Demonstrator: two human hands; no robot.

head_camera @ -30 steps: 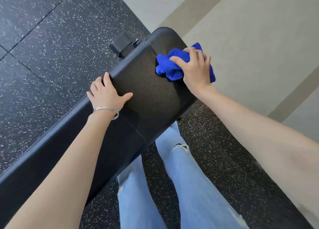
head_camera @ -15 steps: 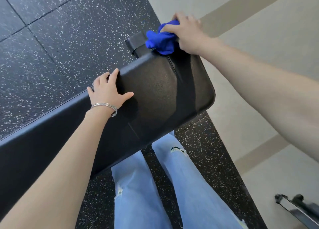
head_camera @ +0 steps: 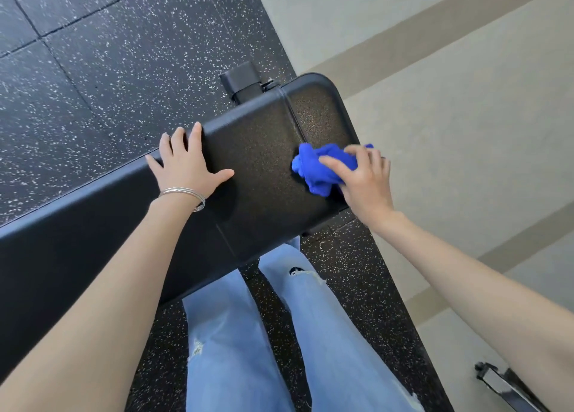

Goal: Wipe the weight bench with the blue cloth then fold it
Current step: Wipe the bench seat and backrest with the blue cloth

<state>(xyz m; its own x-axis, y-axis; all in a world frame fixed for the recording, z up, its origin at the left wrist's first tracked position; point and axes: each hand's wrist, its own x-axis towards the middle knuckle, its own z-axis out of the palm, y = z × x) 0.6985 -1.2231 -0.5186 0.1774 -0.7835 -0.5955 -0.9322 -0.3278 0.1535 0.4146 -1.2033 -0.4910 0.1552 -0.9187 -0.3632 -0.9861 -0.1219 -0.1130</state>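
The black padded weight bench (head_camera: 264, 151) runs from the lower left to the upper middle, its rounded end near the pale floor. A bunched blue cloth (head_camera: 320, 166) lies pressed on the pad near its near-right edge. My right hand (head_camera: 363, 178) grips the cloth from the right, fingers curled over it. My left hand (head_camera: 186, 163), with thin bangles on the wrist, rests flat and spread on the pad's far edge, holding nothing.
Black speckled rubber floor tiles (head_camera: 108, 54) lie beyond and under the bench. A black bench bracket (head_camera: 242, 81) sticks out at the far end. Pale floor with tan stripes (head_camera: 450, 85) is to the right. My jeans-clad legs (head_camera: 248, 334) stand below; a metal object (head_camera: 503, 383) sits at lower right.
My right hand swept the cloth from the pad's right side up to its far end, then back toward me to the near-right edge. My left hand stayed planted on the pad.
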